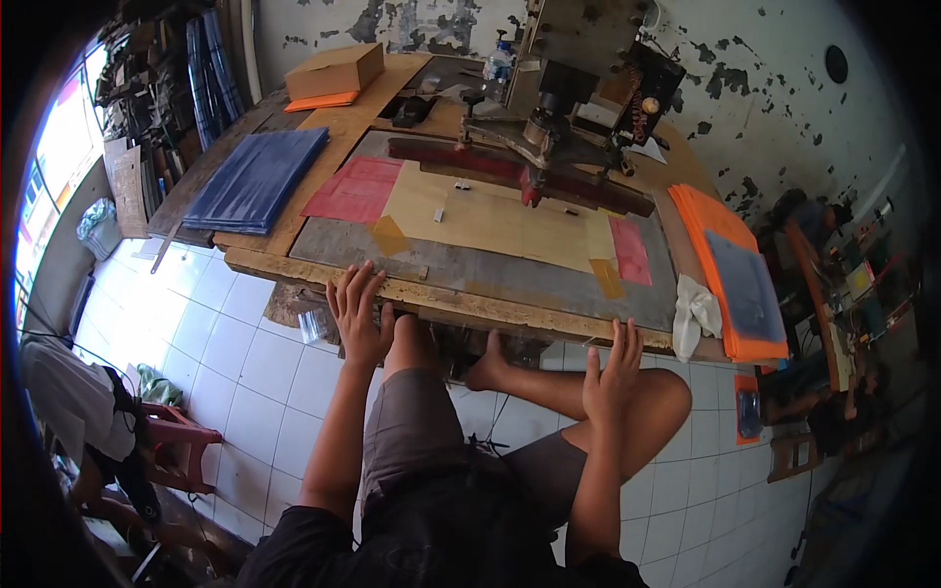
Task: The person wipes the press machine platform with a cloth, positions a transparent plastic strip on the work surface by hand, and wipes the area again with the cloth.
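Observation:
My left hand (359,312) rests on the front wooden edge (441,297) of the workbench, fingers spread and holding nothing. Farther right, my right hand (616,370) touches the same edge with its fingers stretched out, also holding nothing. Beyond the hands a tan sheet (490,220) lies taped on a grey plate (333,243), with red pieces (358,191) at its ends and small metal bits on top. Above the sheet stands a press machine (544,127) with a dark red bar (588,188). A white cloth (695,316) hangs over the edge near my right hand.
Blue plastic sheets (260,181) are stacked at the left of the bench, near a cardboard box (335,73). Orange sheets (701,220) with a blue one (747,279) lie at the right. Another person (78,402) is at the lower left by a red stool (183,436).

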`<move>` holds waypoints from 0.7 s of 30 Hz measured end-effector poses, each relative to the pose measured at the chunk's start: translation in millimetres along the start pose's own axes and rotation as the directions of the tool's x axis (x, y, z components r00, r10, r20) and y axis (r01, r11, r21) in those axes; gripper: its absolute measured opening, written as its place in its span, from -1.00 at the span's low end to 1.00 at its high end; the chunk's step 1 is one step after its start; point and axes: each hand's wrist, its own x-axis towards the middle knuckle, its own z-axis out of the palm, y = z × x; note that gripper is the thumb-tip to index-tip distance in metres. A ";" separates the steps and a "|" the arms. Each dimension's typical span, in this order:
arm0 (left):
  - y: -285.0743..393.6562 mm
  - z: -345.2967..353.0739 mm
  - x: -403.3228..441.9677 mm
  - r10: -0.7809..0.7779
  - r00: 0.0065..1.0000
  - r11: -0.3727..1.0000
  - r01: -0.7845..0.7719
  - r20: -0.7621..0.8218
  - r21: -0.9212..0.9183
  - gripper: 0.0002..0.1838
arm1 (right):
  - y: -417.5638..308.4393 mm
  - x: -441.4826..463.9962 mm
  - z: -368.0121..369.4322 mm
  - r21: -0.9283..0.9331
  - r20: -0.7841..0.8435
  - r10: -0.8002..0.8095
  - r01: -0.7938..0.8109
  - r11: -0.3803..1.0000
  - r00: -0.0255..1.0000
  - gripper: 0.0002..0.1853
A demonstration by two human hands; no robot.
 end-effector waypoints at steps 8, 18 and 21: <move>1.6 4.2 -0.2 -0.010 1.000 1.000 0.010 -0.023 0.009 -0.50 | 8.9 -5.0 24.5 -0.093 -0.181 -0.060 0.044 0.995 0.982 -0.41; -12.4 29.1 -10.8 0.028 0.991 0.997 -0.018 -0.132 0.077 -0.50 | 33.6 -9.4 66.6 -0.093 -0.347 -0.091 0.062 0.994 0.933 -0.41; -15.1 29.3 -14.6 0.020 0.993 0.997 -0.011 -0.116 0.073 -0.50 | 40.0 -6.3 83.1 -0.101 -0.434 -0.114 0.077 0.992 0.894 -0.43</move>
